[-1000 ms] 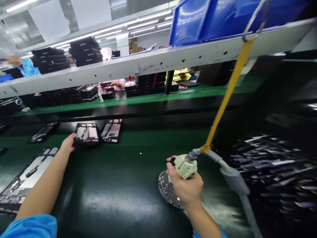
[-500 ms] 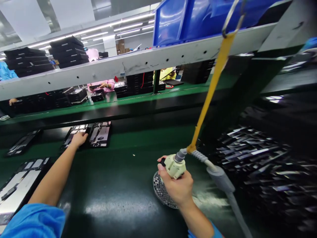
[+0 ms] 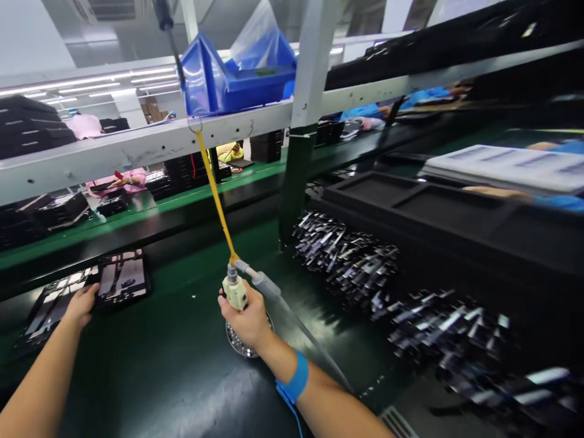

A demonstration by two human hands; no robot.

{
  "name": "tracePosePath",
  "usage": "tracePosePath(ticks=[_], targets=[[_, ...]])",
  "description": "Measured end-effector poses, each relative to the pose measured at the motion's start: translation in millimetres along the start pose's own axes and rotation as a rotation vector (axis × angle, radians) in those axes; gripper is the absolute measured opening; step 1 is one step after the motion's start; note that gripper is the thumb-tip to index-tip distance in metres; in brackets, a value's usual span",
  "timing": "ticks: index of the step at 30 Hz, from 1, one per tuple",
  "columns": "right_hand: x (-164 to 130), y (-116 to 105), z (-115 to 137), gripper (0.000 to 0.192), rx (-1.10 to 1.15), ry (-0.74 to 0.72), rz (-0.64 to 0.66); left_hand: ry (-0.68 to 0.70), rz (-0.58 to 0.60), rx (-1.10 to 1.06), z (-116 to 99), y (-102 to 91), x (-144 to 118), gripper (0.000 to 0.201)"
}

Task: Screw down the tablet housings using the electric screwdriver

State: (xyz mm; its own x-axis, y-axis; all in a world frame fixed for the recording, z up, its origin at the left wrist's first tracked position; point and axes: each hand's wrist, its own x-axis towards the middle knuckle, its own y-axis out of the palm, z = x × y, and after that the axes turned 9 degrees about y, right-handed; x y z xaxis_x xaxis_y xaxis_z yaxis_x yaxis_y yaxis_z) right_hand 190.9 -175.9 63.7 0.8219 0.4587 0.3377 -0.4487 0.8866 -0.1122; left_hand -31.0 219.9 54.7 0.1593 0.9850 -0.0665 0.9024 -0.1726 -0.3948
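Observation:
My right hand (image 3: 247,319) grips a cream-coloured power screwdriver (image 3: 235,292) upright over a round perforated metal dish (image 3: 240,344) on the dark green mat. A yellow strap (image 3: 214,194) runs from the tool up to the shelf rail, and a grey hose (image 3: 269,289) leaves its top. A blue wrist strap (image 3: 295,380) circles that forearm. My left hand (image 3: 81,304) reaches far left and rests on the edge of a black device frame (image 3: 121,280) lying on the conveyor, with another frame (image 3: 48,307) beside it.
Rows of small dark parts (image 3: 347,258) cover the bench to the right, beside black foam trays (image 3: 410,201). A white and green post (image 3: 298,146) stands behind. A blue bin (image 3: 246,82) sits on the shelf rail. Other workers' hands (image 3: 116,180) show across the line.
The view has swung right, bringing the post, trays and parts into sight. My left hand has stayed on the frames; my right hand keeps the screwdriver over the dish.

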Motion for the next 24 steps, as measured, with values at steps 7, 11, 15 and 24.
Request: tracePosePath(ticks=[7,11,15,24], targets=[[6,0,-3,0.011,0.037,-0.014,0.03,0.009,-0.064,-0.377,-1,-11.1,-74,0.041],[7,3,-8,0.016,0.049,-0.022,0.014,-0.022,0.01,-0.492,6,-9.8,-158,0.045],[5,7,-14,0.02,0.054,-0.015,0.011,-0.146,0.058,-0.566,12,15.4,-248,0.047],[1,12,-19,0.022,0.092,-0.011,0.025,0.089,0.306,-0.105,54,31.0,-322,0.063]])
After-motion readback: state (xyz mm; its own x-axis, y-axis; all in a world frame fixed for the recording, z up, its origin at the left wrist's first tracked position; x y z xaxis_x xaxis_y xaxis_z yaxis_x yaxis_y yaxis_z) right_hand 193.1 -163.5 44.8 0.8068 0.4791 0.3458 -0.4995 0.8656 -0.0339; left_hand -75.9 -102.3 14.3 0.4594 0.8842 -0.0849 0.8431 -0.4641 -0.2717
